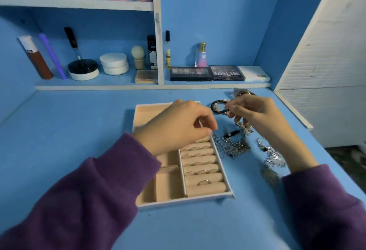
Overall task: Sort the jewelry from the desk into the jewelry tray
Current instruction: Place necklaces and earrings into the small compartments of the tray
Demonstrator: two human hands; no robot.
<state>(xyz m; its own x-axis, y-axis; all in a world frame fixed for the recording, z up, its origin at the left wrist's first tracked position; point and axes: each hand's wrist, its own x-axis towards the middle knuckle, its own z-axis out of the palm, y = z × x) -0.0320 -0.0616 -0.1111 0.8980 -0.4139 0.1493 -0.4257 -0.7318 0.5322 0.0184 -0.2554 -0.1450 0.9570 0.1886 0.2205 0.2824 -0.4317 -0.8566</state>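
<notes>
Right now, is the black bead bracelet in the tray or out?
Out. The right hand pinches the black bead bracelet beyond the far right corner of the jewelry tray, not in any compartment.

purple fleece sleeves (95, 188) — bare hands (174, 127)

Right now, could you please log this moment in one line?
right hand pinches black bracelet | left hand over jewelry tray, grasp unclear | rings in slots | jewelry pile beside tray

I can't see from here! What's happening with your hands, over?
Right hand pinches black bead bracelet. Left hand curled over jewelry tray, hold unclear. Tangled jewelry pile beside tray, unsorted.
</notes>
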